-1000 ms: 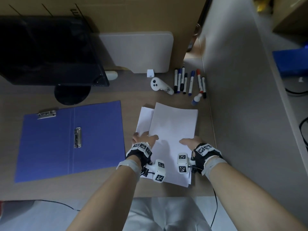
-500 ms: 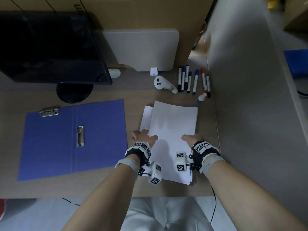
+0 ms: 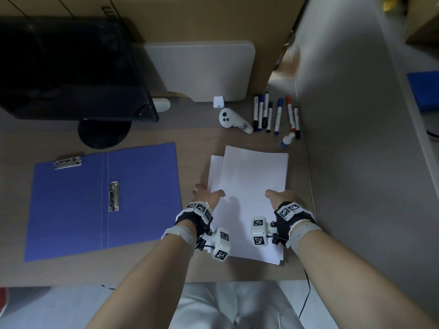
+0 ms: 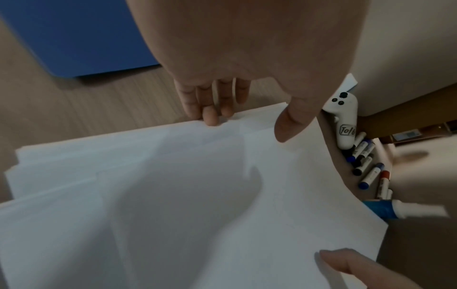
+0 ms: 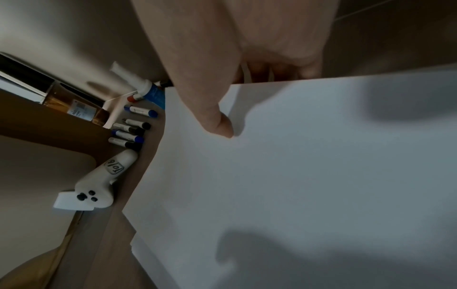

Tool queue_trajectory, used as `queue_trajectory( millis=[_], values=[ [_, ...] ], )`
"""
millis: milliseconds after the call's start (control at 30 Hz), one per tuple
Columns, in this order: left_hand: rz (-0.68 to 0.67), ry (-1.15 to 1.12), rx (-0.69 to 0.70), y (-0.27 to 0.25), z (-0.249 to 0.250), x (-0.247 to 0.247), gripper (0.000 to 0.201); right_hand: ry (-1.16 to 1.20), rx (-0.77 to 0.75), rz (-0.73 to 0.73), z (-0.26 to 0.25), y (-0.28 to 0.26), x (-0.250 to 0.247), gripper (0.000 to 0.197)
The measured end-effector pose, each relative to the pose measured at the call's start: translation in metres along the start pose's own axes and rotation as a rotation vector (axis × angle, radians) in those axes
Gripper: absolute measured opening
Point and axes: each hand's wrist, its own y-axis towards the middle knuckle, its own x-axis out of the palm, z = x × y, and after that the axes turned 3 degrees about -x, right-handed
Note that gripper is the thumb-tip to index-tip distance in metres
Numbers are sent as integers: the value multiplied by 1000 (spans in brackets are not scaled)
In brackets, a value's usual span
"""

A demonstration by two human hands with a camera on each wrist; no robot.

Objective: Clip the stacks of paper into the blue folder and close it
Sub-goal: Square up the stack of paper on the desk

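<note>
Two hands flank the paper [image 3: 251,186] on the desk [image 3: 142,264], right of the open folder [image 3: 71,205]: left hand [image 3: 206,194], right hand [image 3: 282,197]. Left wrist: fingers [image 4: 210,109] curl under the edge, thumb on top. Right wrist: the same pinch. Square the skewed sheets before lifting

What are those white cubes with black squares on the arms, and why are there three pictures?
They are small cameras strapped to a person's wrists. One picture comes from a camera on the head, looking down at a desk. The other two look along each hand. The left hand and the right hand grip the two sides of a paper stack, thumbs on top. To the left lies an open blue folder with metal clips. Behind the paper lie markers and a white controller.
</note>
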Motion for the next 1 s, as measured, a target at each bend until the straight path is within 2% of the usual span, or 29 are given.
queue_trajectory(
  millis=[133, 267, 300, 367, 400, 433, 500, 533, 633, 733, 833, 900, 1000],
  values=[
    [-28, 138, 42, -6, -4, 4, 75, -13, -55, 106, -3, -3, 5, 30],
    [-84, 190, 46, -8, 5, 3, 81, -67, -143, 171, -9, -4, 8, 24],
    [-104, 200, 45, -9, 9, 2, 76, -80, -162, 186, -11, -5, 8, 23],
    [-142, 181, 34, -11, 15, 0, 52, -139, -189, 223, -14, -6, 11, 20],
    [-146, 148, 25, -11, 15, 0, 46, -182, -204, 247, -15, -8, 13, 19],
    [-156, 118, 24, -10, 13, 1, 52, -221, -214, 275, -17, -11, 14, 18],
    [-143, 74, 16, -7, 5, 2, 85, -292, -239, 311, -19, -19, 16, 18],
    [-139, 41, 8, -4, 1, 2, 92, -316, -263, 325, -20, -21, 18, 19],
    [-140, -14, -12, 1, 1, 8, 91, -385, -344, 356, -19, -24, 20, 23],
    [-128, -8, -5, 1, 1, 8, 87, -273, -373, 287, -16, -19, 23, 25],
    [-132, -27, 13, -3, 1, 7, 103, 9, -227, 73, -15, -14, 23, 50],
    [-132, -26, 15, -2, 2, 9, 107, 46, -174, -20, -11, -9, 20, 60],
    [-120, -57, 30, 15, -2, 13, 104, 58, -188, -80, -10, -5, 13, 50]
  ],
)
